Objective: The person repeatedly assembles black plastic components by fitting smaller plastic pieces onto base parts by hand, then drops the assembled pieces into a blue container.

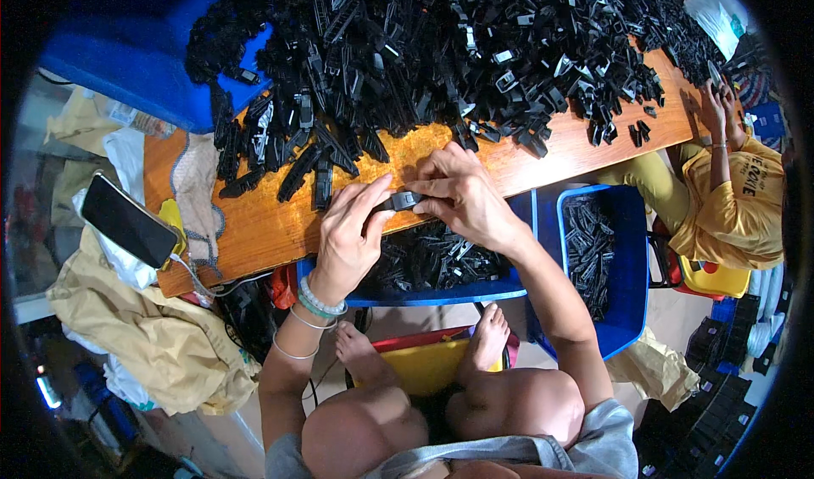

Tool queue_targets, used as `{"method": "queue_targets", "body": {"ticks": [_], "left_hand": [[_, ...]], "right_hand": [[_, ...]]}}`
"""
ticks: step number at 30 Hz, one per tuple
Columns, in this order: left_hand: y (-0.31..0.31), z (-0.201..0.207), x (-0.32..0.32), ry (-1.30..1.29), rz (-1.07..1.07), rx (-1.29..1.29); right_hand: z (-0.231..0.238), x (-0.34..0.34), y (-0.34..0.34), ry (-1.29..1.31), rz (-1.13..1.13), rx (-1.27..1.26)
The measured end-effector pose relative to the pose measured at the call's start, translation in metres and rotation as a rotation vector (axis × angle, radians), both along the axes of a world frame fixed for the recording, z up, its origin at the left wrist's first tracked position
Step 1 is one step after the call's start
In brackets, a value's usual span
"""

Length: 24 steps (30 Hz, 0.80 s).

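Between my two hands, just over the table's near edge, is a small black plastic part (404,201) with a lighter grey patch on its face. My left hand (349,235) is closed on its left end, thumb and fingers pinching it. The right end is pinched by my right hand (465,192), whose fingertips partly hide it. Beyond them, a large heap of black plastic parts (398,64) covers much of the wooden table (373,172). Below my hands, a blue bin (441,294) holds many similar black pieces.
Another blue bin (629,301) with black parts stands at the right. A phone (127,222) with a white cable lies at the table's left end, near crumpled tan sacks (144,335). At far right sits a co-worker in a yellow shirt (746,195), hands raised by the heap.
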State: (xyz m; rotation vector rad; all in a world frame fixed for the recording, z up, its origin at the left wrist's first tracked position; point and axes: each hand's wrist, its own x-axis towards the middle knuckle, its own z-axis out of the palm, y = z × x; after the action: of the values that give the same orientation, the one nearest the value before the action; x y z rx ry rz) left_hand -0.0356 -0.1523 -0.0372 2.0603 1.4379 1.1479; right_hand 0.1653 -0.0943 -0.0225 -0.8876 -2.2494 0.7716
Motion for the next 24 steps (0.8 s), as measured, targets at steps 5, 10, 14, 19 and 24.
{"method": "queue_targets", "body": {"ticks": [5,10,14,19,24], "left_hand": [[-0.007,0.016,-0.011,-0.044,0.013,0.07],[-0.019,0.011,-0.042,0.167,0.429,0.153],[-0.013,-0.005,-0.029,0.205,0.411,0.11],[-0.025,0.0,-0.018,0.097,0.377,-0.01],[-0.02,0.004,-0.025,0.079,0.296,0.045]], "right_hand": [[0.014,0.027,-0.013,-0.06,0.078,-0.157],[0.044,0.048,-0.011,-0.085,-0.274,-0.238],[-0.003,0.023,0.011,-0.208,-0.596,0.243],[-0.012,0.013,0.008,-0.134,-0.573,0.378],[-0.004,0.005,-0.017,0.225,-0.52,-0.096]]}}
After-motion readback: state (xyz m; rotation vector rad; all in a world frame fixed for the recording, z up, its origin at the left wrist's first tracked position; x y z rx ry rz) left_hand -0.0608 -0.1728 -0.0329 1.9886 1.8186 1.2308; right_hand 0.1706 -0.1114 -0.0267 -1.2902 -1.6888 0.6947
